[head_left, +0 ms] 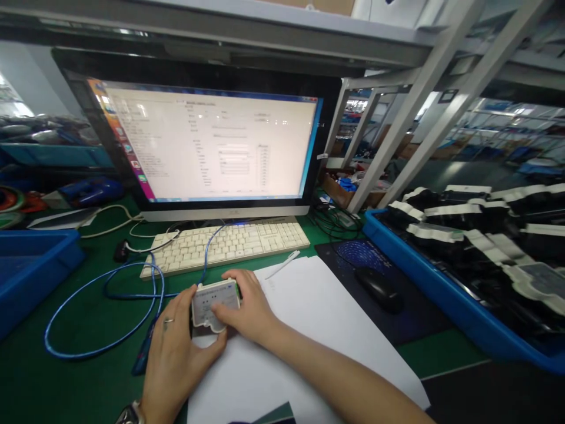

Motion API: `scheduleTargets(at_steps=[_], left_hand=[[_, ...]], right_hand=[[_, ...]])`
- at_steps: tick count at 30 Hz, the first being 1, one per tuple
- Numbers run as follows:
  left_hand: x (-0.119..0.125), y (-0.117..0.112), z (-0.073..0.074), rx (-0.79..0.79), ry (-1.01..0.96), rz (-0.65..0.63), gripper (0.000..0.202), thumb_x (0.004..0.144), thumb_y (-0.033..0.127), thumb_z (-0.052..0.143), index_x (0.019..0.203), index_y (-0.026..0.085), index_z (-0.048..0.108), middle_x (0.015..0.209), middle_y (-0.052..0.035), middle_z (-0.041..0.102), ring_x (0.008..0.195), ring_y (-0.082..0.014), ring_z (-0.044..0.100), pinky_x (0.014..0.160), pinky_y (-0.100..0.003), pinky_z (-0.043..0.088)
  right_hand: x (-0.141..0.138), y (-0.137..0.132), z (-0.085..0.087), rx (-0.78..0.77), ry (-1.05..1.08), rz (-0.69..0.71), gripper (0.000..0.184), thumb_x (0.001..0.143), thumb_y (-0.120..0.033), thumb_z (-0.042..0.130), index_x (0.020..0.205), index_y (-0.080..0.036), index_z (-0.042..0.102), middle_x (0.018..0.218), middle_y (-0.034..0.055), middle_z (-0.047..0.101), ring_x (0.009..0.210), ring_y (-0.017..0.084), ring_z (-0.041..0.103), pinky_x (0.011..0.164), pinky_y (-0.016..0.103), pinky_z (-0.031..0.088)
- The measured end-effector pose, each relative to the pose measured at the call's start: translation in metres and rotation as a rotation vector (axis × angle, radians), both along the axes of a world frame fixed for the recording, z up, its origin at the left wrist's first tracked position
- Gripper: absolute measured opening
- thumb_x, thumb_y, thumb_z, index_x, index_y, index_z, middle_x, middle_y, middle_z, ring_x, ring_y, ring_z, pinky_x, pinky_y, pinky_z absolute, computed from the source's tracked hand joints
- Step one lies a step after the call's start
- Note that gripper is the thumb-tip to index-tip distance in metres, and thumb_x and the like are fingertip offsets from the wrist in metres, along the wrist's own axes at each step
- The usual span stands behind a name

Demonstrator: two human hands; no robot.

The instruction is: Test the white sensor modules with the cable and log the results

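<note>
Fingers of my left hand [172,347] and right hand [249,312] are closed around a small white rectangular plastic module [215,301], above a white paper sheet [318,318].

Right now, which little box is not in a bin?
The white box held between the left hand and right hand, by the paper. The other boxes lie in the bin on the right.

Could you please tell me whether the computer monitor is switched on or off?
On: the monitor glows, showing a white window with lines of text too blurred to read.
</note>
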State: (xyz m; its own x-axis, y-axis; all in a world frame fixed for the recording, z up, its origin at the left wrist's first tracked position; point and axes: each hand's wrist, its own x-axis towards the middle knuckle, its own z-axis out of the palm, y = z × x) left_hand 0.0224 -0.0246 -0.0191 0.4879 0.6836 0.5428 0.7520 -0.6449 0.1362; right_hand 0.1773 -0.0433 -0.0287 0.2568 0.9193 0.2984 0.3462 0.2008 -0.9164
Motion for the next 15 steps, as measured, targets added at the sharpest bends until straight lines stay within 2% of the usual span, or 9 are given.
scheduleTargets(at_steps=[9, 15], left_hand=[[-0.001, 0.002, 0.0, 0.012, 0.01, -0.009, 0.066, 0.078, 0.055, 0.043, 0.127, 0.009, 0.037, 0.114, -0.0166, 0.052, 0.102, -0.0307, 0.053, 0.086, -0.046, 0.045], [-0.012, 0.018, -0.028, -0.043, -0.056, 0.015, 0.075, 0.069, 0.057, 0.052, 0.129, 0.015, 0.037, 0.115, -0.0147, 0.053, 0.1, -0.0324, 0.054, 0.086, -0.049, 0.044]], right_hand=[[-0.003, 0.0, -0.001, -0.006, 0.009, -0.02, 0.049, 0.057, -0.02, 0.074, 0.102, -0.018, 0.054, 0.1, 0.0029, 0.056, 0.099, 0.019, 0.047, 0.087, 0.034, 0.039], [-0.006, 0.002, -0.007, -0.008, 0.015, -0.057, 0.055, 0.051, -0.02, 0.077, 0.102, -0.019, 0.055, 0.099, 0.0023, 0.055, 0.098, 0.02, 0.049, 0.085, 0.034, 0.04]])
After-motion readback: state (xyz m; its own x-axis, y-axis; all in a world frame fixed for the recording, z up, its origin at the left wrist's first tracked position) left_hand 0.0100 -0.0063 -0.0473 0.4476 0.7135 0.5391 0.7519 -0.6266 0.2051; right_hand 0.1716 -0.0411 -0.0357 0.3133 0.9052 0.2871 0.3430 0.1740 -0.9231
